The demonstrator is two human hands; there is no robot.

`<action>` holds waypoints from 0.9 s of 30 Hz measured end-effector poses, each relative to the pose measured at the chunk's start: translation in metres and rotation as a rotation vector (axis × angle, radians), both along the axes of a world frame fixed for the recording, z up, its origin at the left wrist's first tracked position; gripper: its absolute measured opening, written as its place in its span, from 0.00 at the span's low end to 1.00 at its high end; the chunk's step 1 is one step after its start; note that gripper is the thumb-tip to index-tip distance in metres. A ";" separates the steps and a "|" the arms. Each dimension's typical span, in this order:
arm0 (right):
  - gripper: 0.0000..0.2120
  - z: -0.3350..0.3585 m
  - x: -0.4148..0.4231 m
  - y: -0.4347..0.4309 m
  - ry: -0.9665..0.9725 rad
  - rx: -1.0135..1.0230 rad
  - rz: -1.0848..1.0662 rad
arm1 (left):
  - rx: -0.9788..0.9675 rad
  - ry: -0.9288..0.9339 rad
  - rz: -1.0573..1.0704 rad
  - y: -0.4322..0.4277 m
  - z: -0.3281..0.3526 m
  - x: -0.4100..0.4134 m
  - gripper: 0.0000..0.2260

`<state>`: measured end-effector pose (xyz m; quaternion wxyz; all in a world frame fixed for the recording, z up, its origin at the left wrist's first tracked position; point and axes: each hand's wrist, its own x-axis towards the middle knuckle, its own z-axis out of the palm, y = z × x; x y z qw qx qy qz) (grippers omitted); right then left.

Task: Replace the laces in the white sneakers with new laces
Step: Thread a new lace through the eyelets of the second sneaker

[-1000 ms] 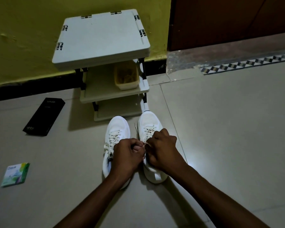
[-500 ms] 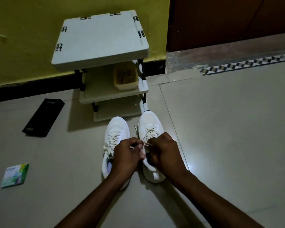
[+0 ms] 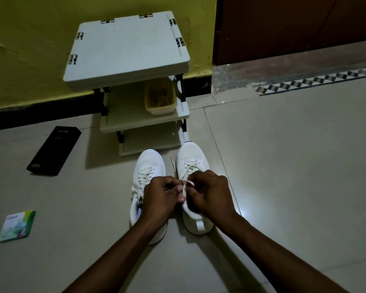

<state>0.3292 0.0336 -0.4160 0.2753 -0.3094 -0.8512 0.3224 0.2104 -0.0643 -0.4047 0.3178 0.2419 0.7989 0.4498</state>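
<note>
**Flat lace pinched over the right sneaker**

Two smooth white sneakers stand side by side on the glossy tiled floor [image 3: 283, 166]. Above the right sneaker [image 3: 191, 157], the left hand [image 3: 160, 199] and right hand [image 3: 211, 193] each hold a narrow grip on its flat, cream lace [image 3: 185, 186]. The left sneaker [image 3: 149, 163] stays laced.

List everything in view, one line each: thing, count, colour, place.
sneakers: 2, white, side by side on floor before the rack
lace: 1, cream, at right sneaker, pinched by both hands
shelf rack: 1, pale grey, against yellow wall
tub: 1, yellowish, middle shelf
black box: 1, floor, left
small packet: 1, green-white, floor, far left
left hand: 1, on lace
right hand: 1, on lace
</note>
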 end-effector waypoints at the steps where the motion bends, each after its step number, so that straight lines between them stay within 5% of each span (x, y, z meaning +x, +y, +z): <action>1: 0.06 0.000 0.000 -0.001 0.020 -0.028 -0.021 | 0.002 -0.011 0.009 0.000 -0.001 -0.001 0.10; 11: 0.20 -0.009 0.007 0.006 -0.001 0.068 0.083 | 0.019 0.014 -0.036 0.004 0.003 -0.002 0.05; 16: 0.16 -0.024 0.020 0.014 0.094 0.064 0.061 | -0.058 0.099 -0.079 0.004 0.004 -0.009 0.03; 21: 0.15 -0.031 0.023 0.015 0.139 0.012 0.046 | 0.017 0.460 0.037 0.002 0.017 -0.016 0.04; 24: 0.15 -0.033 0.024 0.015 0.152 -0.005 0.031 | 0.154 0.284 0.204 0.003 0.025 -0.036 0.05; 27: 0.14 -0.034 0.023 0.012 0.149 0.010 0.025 | 0.356 -0.177 0.390 0.014 0.028 -0.048 0.05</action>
